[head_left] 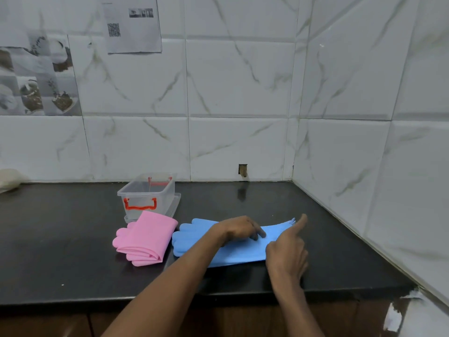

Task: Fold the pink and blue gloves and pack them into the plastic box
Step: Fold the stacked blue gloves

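Note:
The blue gloves (194,238) lie flat and stretched out on the black counter, fingers pointing left, cuffs to the right. My left hand (239,228) presses down on their middle, fingers curled onto the rubber. My right hand (286,249) hovers over the cuff end with the index finger stretched out, holding nothing that I can see. The pink gloves (145,238) sit folded in a pile just left of the blue ones. Behind the pink pile stands the clear plastic box (145,193) with red handles, open and empty, resting on its lid.
The black counter (73,239) meets tiled walls at the back and on the right, forming a corner. A pale object (8,178) lies at the far left by the back wall. The counter's front edge runs below my forearms.

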Demonstrator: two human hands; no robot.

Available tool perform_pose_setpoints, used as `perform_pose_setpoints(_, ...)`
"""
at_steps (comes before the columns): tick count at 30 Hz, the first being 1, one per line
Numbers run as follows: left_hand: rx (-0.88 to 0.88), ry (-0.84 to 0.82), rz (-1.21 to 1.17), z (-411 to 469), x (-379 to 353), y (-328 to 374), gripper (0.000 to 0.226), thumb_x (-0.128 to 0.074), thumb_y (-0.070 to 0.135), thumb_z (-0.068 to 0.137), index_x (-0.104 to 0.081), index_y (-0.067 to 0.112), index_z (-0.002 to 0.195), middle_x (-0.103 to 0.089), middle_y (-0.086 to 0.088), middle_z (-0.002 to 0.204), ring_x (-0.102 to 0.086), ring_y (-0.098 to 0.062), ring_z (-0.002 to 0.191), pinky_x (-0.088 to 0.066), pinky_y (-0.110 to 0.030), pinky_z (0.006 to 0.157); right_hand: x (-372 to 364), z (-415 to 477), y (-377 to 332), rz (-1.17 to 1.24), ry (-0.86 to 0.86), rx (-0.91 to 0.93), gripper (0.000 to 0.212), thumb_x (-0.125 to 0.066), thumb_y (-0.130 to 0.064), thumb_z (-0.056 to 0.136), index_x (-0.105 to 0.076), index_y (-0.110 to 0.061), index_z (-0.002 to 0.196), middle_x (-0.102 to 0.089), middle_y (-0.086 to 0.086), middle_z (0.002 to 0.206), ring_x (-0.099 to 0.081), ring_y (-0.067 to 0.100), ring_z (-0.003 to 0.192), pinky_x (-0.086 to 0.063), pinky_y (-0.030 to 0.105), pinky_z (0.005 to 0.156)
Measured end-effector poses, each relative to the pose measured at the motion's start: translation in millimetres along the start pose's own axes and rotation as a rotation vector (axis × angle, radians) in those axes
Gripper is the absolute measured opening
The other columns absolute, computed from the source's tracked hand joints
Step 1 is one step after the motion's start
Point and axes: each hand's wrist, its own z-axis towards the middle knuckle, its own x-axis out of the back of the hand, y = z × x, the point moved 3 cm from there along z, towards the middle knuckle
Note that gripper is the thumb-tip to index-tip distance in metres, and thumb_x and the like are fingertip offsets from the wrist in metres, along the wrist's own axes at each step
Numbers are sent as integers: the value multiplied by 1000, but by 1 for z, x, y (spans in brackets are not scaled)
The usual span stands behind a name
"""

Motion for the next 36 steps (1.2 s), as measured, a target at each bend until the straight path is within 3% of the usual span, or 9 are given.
perform_pose_setpoints(4, 89, -70, -305, 9, 14, 0, 63, -35, 58, 96, -73, 7, 91, -67, -9, 87, -51, -16, 64, -39, -25, 61, -10, -13, -10, 56, -35, 372, 88, -54, -6, 90, 1, -29, 154, -61, 6, 97, -53, 19, 71, -40, 30, 59)
perform_pose_setpoints(8, 173, -59, -776, 15, 36, -23, 87, -47, 86, 71, -68, 6, 99, -73, -10, 95, -70, -25, 93, -58, -31, 75, -26, -22, -12, -174, -206, 639, 85, -48, -5, 89, 0, -32, 154, -58, -2, 110, -46, 14, 83, -44, 28, 74)
perform_pose_setpoints(12, 192, 136, -653, 16, 38, -44, 52, -83, 36, 72, -67, -2, 103, -73, -18, 95, -71, -29, 82, -60, -39, 79, -24, -20, -10, -209, -233, 623, 63, -50, -4, 86, -41, -31, 142, -63, -4, 118, -54, 20, 98, -44, 30, 85)
perform_pose_setpoints(15, 151, 288, -591, 14, 33, -45, 23, -75, 1, 76, -72, -5, 98, -70, -26, 99, -67, -33, 81, -58, -45, 83, -23, -20, -7, -200, -251, 639, 46, -51, -8, 88, -60, -30, 127, -63, -8, 120, -53, 17, 107, -43, 29, 92)
perform_pose_setpoints(23, 157, 313, -383, 11, 33, -29, 46, -37, -9, 79, -78, 9, 89, -58, -8, 67, -38, -19, 49, -32, -21, 43, -18, -28, -4, -243, -331, 638, 45, -48, -10, 88, -63, -31, 125, -57, -13, 126, -47, 11, 112, -39, 26, 96)
perform_pose_setpoints(25, 87, 388, -171, 10, 31, -18, 42, -41, -7, 83, -74, 9, 103, -66, -11, 87, -54, -22, 62, -41, -24, 50, -16, -31, -2, -201, -353, 611, 44, -50, -11, 88, -64, -31, 124, -57, -16, 125, -46, 9, 112, -37, 24, 97)
perform_pose_setpoints(28, -86, 592, 418, 6, 32, -3, 36, -56, -4, 83, -70, 14, 112, -59, -9, 119, -52, -26, 112, -46, -34, 90, -15, -32, 0, -194, -370, 616, 44, -50, -11, 89, -64, -31, 126, -56, -15, 124, -46, 7, 112, -37, 23, 96)
perform_pose_setpoints(32, -164, 389, 469, -9, 39, -12, 14, -73, 4, 76, -76, 13, 87, -73, -5, 96, -66, -21, 89, -46, -25, 72, -13, -26, -1, -120, -417, 563, 39, -51, -10, 88, -70, -25, 118, -59, -9, 124, -49, 11, 115, -39, 24, 99)
perform_pose_setpoints(36, -117, 223, 326, -28, 47, -38, 23, -78, 14, 77, -77, 15, 100, -75, -3, 99, -60, -9, 80, -46, -21, 77, 0, -18, 5, -94, -178, 262, 40, -53, -41, 91, -67, -11, 114, -64, 9, 117, -54, 25, 110, -44, 33, 90)
